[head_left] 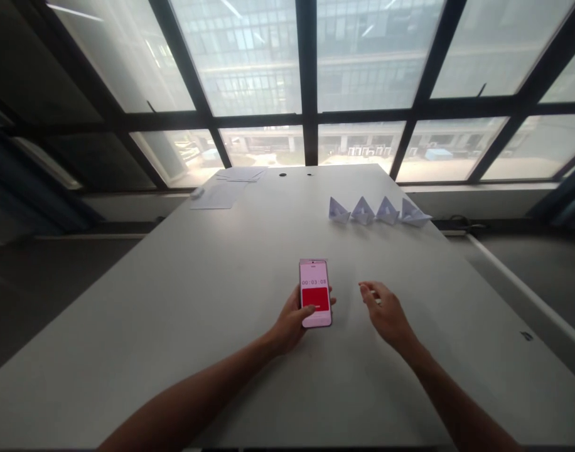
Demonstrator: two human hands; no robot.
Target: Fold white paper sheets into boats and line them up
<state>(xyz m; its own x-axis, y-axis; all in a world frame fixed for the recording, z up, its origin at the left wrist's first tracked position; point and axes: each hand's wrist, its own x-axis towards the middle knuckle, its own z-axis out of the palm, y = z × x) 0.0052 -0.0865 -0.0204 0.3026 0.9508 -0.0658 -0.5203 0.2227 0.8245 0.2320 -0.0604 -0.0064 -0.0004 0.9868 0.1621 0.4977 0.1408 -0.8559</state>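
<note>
My left hand (292, 320) holds a smartphone (315, 293) upright in its palm, with the thumb near the red area of the screen. The screen shows a stopwatch-like timer reading about 00:03:05 above a red button. To its right my right hand (386, 314) hovers low over the grey table (174, 314), its fingers curled and apart from the phone. A small pale bit shows at its fingertips, too small to name. Several folded paper boats (379, 211) stand in a row near the far right edge of the table.
Loose paper sheets (219, 196) and a small stack of paper (240, 175) lie at the far left of the table. Two small holes (282, 174) mark its far end. Large gridded windows (306, 75) stand beyond it. A white rail (513, 282) runs along the right side.
</note>
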